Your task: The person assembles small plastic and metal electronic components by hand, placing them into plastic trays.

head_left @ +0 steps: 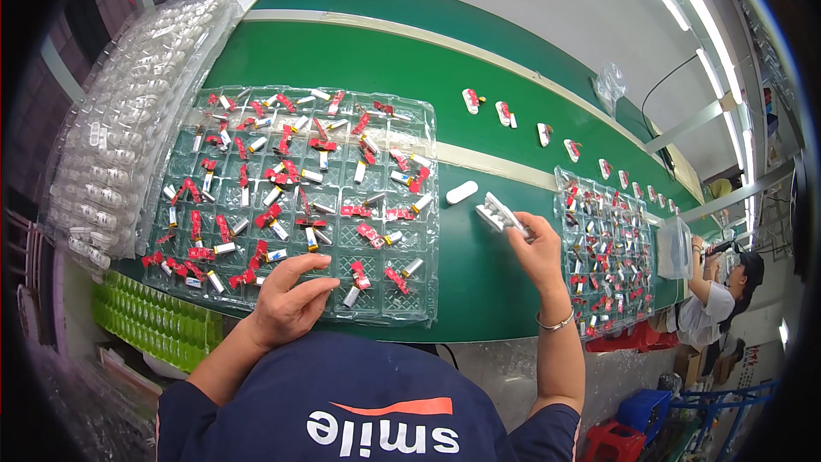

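1. White plastic pieces (pixel 494 212), seemingly several held together, are in the right hand (pixel 537 248), just above the green table (pixel 505 299), between the two trays.
2. The right thumb and fingers grasp these pieces at their near end; a bracelet (pixel 557 323) circles that wrist.
3. A white oval case (pixel 462 192) lies on the table, just left of the held pieces.
4. The left hand (pixel 289 301) is over the near edge of a clear tray (pixel 432 162), its fingers bent and its thumb close to the forefinger; I cannot tell whether they grip anything.
5. Small silver batteries with red strips (pixel 357 283) lie in that tray's cells.
6. A second clear tray (pixel 560 180), with similar parts, sits to the right, near a clear bin (pixel 676 248).
7. Beyond, white cases (pixel 571 151) form a row along a green strip (pixel 359 60).
8. Stacked clear trays (pixel 128 128) stand at the left, above bright green trays (pixel 150 316).
9. At the far right is another person (pixel 699 312).
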### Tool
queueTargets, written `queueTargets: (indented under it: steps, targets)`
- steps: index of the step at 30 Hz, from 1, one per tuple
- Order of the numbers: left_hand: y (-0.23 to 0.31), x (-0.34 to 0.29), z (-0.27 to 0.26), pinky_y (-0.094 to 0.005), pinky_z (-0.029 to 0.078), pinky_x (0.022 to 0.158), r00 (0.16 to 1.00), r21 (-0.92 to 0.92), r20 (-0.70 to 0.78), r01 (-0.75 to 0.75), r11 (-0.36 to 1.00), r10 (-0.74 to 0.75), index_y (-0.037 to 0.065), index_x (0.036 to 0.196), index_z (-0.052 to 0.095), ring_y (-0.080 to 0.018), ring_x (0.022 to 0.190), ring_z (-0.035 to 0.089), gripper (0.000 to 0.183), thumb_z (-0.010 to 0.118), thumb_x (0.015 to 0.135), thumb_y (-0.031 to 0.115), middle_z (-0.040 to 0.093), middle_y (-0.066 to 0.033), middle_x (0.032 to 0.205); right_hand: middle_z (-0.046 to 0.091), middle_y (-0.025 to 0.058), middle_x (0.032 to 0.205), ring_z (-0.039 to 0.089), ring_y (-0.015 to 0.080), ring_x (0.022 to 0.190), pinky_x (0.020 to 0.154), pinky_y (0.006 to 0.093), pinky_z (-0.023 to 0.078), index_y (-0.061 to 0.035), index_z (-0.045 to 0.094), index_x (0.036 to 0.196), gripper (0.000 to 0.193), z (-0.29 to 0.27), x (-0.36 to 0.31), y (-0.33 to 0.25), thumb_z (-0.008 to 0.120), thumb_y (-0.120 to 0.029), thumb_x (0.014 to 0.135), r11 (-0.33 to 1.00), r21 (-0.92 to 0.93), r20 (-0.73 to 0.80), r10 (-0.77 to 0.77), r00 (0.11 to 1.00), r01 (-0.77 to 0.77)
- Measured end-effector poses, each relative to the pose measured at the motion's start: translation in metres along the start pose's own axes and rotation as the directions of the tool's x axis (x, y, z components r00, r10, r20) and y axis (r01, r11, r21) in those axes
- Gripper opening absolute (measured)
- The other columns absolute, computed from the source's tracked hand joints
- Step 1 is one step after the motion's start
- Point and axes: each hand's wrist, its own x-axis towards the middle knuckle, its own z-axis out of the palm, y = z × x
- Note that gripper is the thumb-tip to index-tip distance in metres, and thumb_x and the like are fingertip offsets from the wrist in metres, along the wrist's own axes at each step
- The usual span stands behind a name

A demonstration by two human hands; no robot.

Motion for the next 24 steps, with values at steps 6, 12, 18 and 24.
queueTargets:
  steps: [6, 12, 18, 24]
  targets:
    - [-0.004, -0.001, -0.018, -0.0346, 0.047, 0.071, 0.999, 0.096, 0.010, -0.036, 0.995, 0.035, 0.004, 0.088, 0.063, -0.0278, 0.088, 0.058, 0.027, 0.064, 0.062, -0.005, 0.057, -0.0130, 0.100, 0.063, 0.0083, 0.072, 0.059, 0.0126, 0.063, 0.060, 0.0251, 0.047, -0.0016, 0.063, 0.090, 0.019, 0.009, 0.011, 0.001, 0.064, -0.010, 0.073, 0.990, -0.041, 0.138, 0.138, 0.981, -0.134]
    - [-0.009, -0.016, -0.027, -0.0351, 0.047, 0.072, 0.996, 0.145, -0.064, 0.073, 0.987, -0.064, 0.004, 0.088, 0.063, -0.0282, 0.087, 0.057, 0.024, 0.066, 0.065, -0.004, 0.056, -0.0132, 0.100, 0.063, 0.0080, 0.067, 0.058, 0.0109, 0.060, 0.058, 0.0245, 0.046, 0.0003, 0.060, 0.084, 0.020, 0.016, 0.027, 0.013, 0.065, -0.015, 0.072, 0.991, -0.001, 0.036, 0.136, 0.990, -0.136]
    - [-0.012, -0.011, -0.034, -0.0347, 0.047, 0.073, 0.995, 0.145, -0.052, 0.090, 0.985, -0.083, 0.003, 0.088, 0.063, -0.0284, 0.088, 0.057, 0.024, 0.065, 0.066, -0.005, 0.056, -0.0136, 0.100, 0.056, 0.0067, 0.059, 0.054, 0.0118, 0.054, 0.051, 0.0271, 0.043, -0.0011, 0.055, 0.079, 0.020, 0.011, 0.043, 0.013, 0.066, -0.017, 0.072, 0.978, -0.184, -0.041, 0.088, 0.995, -0.094]
    - [-0.007, 0.002, -0.035, -0.0323, 0.047, 0.074, 0.987, 0.019, -0.037, 0.155, 0.988, -0.154, 0.002, 0.090, 0.062, -0.0264, 0.088, 0.058, 0.023, 0.063, 0.069, -0.007, 0.056, -0.0147, 0.100, 0.060, 0.0074, 0.088, 0.055, 0.0113, 0.061, 0.049, 0.0217, 0.048, 0.0017, 0.055, 0.110, 0.029, 0.009, 0.037, -0.007, 0.051, -0.018, 0.089, 0.710, 0.575, 0.318, 0.264, 0.911, -0.406]
